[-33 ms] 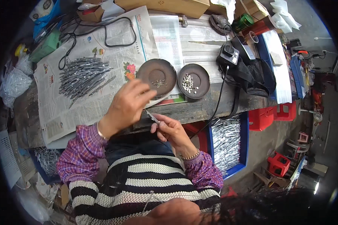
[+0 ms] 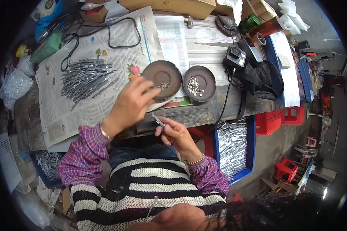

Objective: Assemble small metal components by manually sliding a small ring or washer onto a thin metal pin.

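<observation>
My right hand (image 2: pixel 177 134) is closed around a slim, pointed silvery metal piece (image 2: pixel 158 121) just off the bench's front edge. Its tip points up and to the left. Close to that tip, my left hand (image 2: pixel 131 103) hovers at the near-left rim of a brown round dish (image 2: pixel 150 68). Motion smears its fingers, and its thumb is hidden. Tiny thin metal pins (image 2: pixel 164 85) lie in this dish. Beside it, a smaller dark dish (image 2: pixel 209 79) holds small shiny round bits (image 2: pixel 193 85). A heap of thin grey metal strips (image 2: pixel 85 79) lies on newspaper to the left.
A looped black cable (image 2: pixel 110 36) crosses the newspaper (image 2: pixel 100 111). At right stand a black adapter-like box (image 2: pixel 235 56) with a hanging cord and a black bag (image 2: pixel 262 79). Below the bench is a blue crate (image 2: pixel 253 144) of silvery strips, beside red stools (image 2: pixel 268 122).
My left hand has shifted slightly, its fingers a little changed in pose. The right hand and the metal piece stay nearly where they were.
</observation>
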Action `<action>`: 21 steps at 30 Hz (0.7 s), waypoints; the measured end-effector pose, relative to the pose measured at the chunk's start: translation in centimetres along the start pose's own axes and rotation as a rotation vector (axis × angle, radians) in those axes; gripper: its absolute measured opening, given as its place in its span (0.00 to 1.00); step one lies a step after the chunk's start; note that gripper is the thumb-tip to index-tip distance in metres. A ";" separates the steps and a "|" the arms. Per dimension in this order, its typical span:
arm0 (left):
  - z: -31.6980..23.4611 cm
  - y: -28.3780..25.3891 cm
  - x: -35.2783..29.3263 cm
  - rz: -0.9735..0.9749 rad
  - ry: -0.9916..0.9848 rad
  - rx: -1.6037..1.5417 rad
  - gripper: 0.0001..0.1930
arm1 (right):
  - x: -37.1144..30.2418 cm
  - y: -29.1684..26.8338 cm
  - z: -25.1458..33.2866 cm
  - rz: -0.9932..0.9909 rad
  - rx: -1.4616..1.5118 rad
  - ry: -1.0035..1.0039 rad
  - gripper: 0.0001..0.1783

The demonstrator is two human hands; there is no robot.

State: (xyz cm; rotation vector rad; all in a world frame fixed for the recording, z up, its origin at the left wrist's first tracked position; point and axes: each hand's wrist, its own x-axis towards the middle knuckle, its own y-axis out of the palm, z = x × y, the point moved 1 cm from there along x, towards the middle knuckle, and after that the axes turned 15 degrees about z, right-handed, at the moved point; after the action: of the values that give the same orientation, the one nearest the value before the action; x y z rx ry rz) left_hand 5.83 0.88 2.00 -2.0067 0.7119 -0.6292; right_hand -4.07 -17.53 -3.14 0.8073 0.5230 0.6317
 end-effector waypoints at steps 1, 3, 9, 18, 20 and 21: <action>0.7 0.3 0.4 0.064 -0.037 -0.003 0.21 | -0.1 -0.1 -0.1 -0.059 0.002 -0.028 0.25; 1.2 0.8 0.8 0.077 -0.049 0.040 0.22 | -0.3 0.0 -0.2 -0.025 0.038 -0.055 0.25; 1.8 1.7 0.5 0.076 -0.055 0.087 0.20 | -0.7 -0.2 -0.2 -0.053 0.051 -0.062 0.25; 2.7 1.7 0.5 -0.031 -0.035 0.030 0.09 | -0.6 -0.1 -0.2 -0.066 0.045 -0.078 0.19; 2.9 1.5 0.5 -0.038 -0.034 0.003 0.07 | -0.6 -0.1 -0.4 -0.078 0.065 -0.129 0.18; 3.0 1.4 0.6 -0.038 -0.030 -0.026 0.07 | -0.6 -0.2 -0.5 -0.078 0.064 -0.126 0.18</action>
State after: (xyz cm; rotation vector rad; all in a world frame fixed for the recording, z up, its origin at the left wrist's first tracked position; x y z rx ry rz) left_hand 7.89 1.57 -0.52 -2.0539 0.6687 -0.6143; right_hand -4.77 -17.83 -3.43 0.8773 0.4591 0.4910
